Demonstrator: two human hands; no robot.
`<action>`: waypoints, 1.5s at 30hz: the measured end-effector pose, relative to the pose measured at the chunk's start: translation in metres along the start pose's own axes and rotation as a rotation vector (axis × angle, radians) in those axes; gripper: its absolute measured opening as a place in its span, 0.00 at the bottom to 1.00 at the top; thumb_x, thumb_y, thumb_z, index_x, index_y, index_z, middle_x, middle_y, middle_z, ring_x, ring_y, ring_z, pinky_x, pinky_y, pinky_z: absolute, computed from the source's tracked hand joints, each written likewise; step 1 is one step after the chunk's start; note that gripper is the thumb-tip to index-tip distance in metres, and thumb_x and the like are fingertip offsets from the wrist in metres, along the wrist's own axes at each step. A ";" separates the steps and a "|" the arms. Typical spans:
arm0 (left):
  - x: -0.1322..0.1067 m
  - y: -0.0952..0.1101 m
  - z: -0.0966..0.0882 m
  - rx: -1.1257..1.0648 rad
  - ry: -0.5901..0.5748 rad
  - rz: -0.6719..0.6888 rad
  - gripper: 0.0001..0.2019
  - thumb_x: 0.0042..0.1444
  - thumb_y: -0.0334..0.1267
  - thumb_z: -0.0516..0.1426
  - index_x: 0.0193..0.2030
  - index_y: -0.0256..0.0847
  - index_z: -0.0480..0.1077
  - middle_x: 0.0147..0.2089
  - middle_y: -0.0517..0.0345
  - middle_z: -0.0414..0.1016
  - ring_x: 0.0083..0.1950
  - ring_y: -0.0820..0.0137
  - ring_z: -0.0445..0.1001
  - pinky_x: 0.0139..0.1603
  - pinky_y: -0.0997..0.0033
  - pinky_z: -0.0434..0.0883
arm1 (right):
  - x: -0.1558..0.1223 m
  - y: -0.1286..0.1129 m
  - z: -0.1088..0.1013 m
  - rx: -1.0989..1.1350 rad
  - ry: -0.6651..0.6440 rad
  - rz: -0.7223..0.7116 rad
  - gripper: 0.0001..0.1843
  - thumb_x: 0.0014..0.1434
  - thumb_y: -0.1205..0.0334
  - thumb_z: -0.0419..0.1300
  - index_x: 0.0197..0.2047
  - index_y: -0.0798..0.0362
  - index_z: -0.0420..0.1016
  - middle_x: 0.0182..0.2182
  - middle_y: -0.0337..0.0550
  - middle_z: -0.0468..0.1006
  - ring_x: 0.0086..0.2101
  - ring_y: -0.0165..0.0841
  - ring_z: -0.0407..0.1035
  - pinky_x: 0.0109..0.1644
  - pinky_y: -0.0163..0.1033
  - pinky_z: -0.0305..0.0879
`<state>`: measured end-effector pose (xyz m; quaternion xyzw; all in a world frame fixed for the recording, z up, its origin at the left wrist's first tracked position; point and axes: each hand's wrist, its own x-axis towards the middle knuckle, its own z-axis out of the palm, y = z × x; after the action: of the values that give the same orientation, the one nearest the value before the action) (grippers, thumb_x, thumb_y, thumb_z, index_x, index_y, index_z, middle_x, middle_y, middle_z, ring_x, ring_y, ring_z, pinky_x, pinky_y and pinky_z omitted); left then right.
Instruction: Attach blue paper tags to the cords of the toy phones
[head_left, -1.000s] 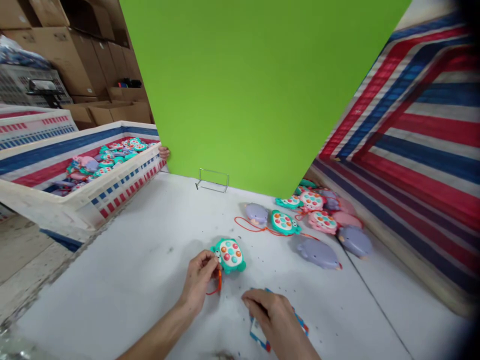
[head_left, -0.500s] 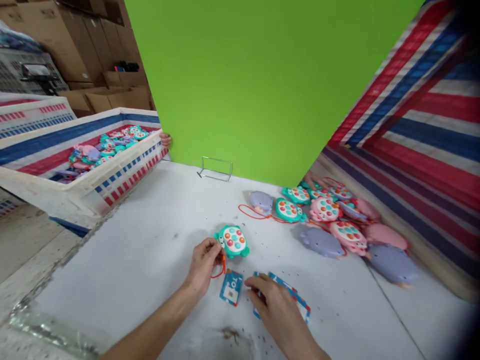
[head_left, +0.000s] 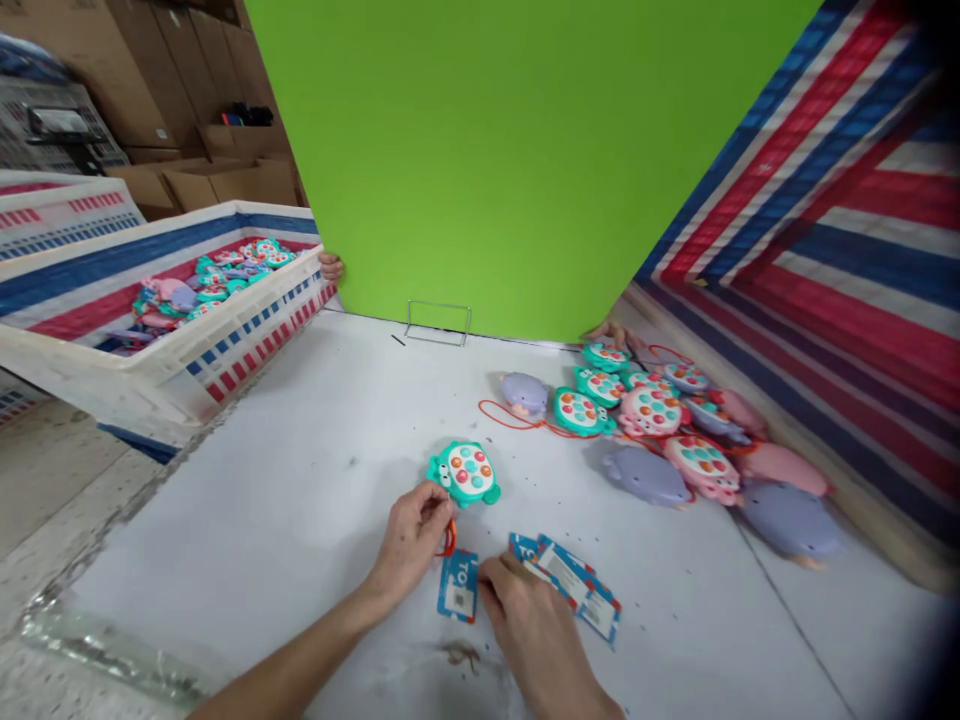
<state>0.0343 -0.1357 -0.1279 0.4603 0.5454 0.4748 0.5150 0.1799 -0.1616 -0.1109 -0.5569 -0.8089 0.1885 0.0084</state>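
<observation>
A green turtle-like toy [head_left: 466,472] with a white back and coloured round buttons lies on the white table. My left hand [head_left: 416,530] is closed in a pinch on its orange cord loop [head_left: 448,538], just below the toy's head. Under the loop lies a blue printed card tag [head_left: 457,590]; whether the cord passes through it I cannot tell. My right hand [head_left: 529,625] is closed, with curled thumb and forefinger meeting the tag's right edge. Several more card tags [head_left: 577,580] lie fanned out beyond my right hand, partly covered by it.
Several turtle-like and purple toys [head_left: 652,410] are heaped at the right. A green board [head_left: 480,170] stands across the back, with another person's fingers at its left edge [head_left: 330,267] and a hand at its right [head_left: 611,333]. A wire stand [head_left: 439,325] and a toy-filled crate [head_left: 247,340] are nearby.
My right hand has moved left to the tag's edge. The tag has turned more upright and shifted slightly towards me. My left fingers have gathered the cord. The other person's right-side hand has shifted.
</observation>
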 end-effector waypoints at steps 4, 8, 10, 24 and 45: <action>-0.001 -0.003 0.001 0.071 -0.033 0.039 0.08 0.53 0.37 0.51 0.26 0.37 0.63 0.22 0.64 0.62 0.23 0.77 0.59 0.24 0.79 0.58 | 0.000 -0.003 -0.003 -0.056 -0.051 -0.018 0.17 0.54 0.82 0.47 0.32 0.55 0.73 0.31 0.46 0.76 0.30 0.34 0.73 0.32 0.33 0.63; -0.001 -0.003 0.000 0.103 -0.037 0.057 0.09 0.54 0.38 0.50 0.26 0.37 0.61 0.22 0.63 0.60 0.23 0.77 0.58 0.24 0.79 0.57 | 0.002 -0.003 -0.011 -0.069 -0.080 0.010 0.19 0.51 0.85 0.46 0.32 0.57 0.73 0.31 0.49 0.76 0.31 0.35 0.73 0.32 0.33 0.63; -0.001 -0.002 0.000 0.111 -0.038 0.059 0.09 0.54 0.38 0.50 0.25 0.37 0.60 0.22 0.63 0.60 0.24 0.77 0.58 0.24 0.79 0.57 | 0.002 -0.002 -0.015 -0.044 -0.084 0.015 0.18 0.53 0.83 0.47 0.33 0.56 0.73 0.31 0.47 0.76 0.31 0.34 0.73 0.33 0.33 0.63; -0.001 -0.003 0.000 0.114 -0.031 0.049 0.10 0.53 0.40 0.50 0.26 0.37 0.62 0.23 0.62 0.62 0.24 0.76 0.60 0.24 0.79 0.58 | -0.006 0.007 -0.013 0.064 -0.049 -0.056 0.16 0.56 0.79 0.48 0.30 0.54 0.73 0.29 0.43 0.76 0.32 0.32 0.72 0.34 0.31 0.61; -0.001 -0.002 0.000 0.120 -0.024 0.079 0.10 0.53 0.40 0.50 0.24 0.38 0.61 0.19 0.63 0.61 0.21 0.76 0.60 0.21 0.79 0.58 | -0.010 0.000 0.004 -0.101 -0.068 -0.062 0.17 0.50 0.83 0.49 0.33 0.57 0.73 0.28 0.47 0.78 0.28 0.35 0.74 0.26 0.32 0.59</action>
<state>0.0341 -0.1366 -0.1296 0.5172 0.5480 0.4555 0.4740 0.1831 -0.1712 -0.1127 -0.5245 -0.8341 0.1657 -0.0413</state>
